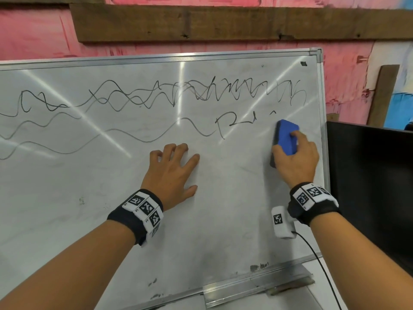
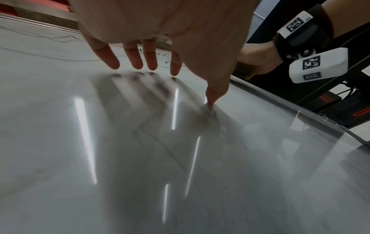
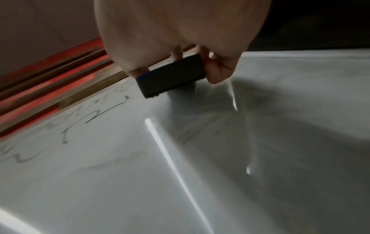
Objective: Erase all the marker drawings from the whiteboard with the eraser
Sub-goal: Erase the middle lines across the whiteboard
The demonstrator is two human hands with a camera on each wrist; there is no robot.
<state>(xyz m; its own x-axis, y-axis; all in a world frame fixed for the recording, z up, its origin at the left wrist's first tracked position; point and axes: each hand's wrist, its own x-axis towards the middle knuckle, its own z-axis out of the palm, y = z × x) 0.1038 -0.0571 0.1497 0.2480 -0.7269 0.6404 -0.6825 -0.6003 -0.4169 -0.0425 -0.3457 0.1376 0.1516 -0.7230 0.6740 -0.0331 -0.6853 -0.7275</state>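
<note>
The whiteboard leans against a pink wall, with black wavy marker lines across its upper half and a short scribble near the right. My right hand grips a blue eraser with a dark felt face, held against the board just right of the scribble. My left hand is spread on the board's middle below the lines, fingertips and thumb touching the surface. The lower half of the board carries only faint smears.
A metal tray runs along the board's bottom edge. A black panel stands right of the board's frame. A wooden beam crosses the wall above. A thin cable hangs from my right wrist.
</note>
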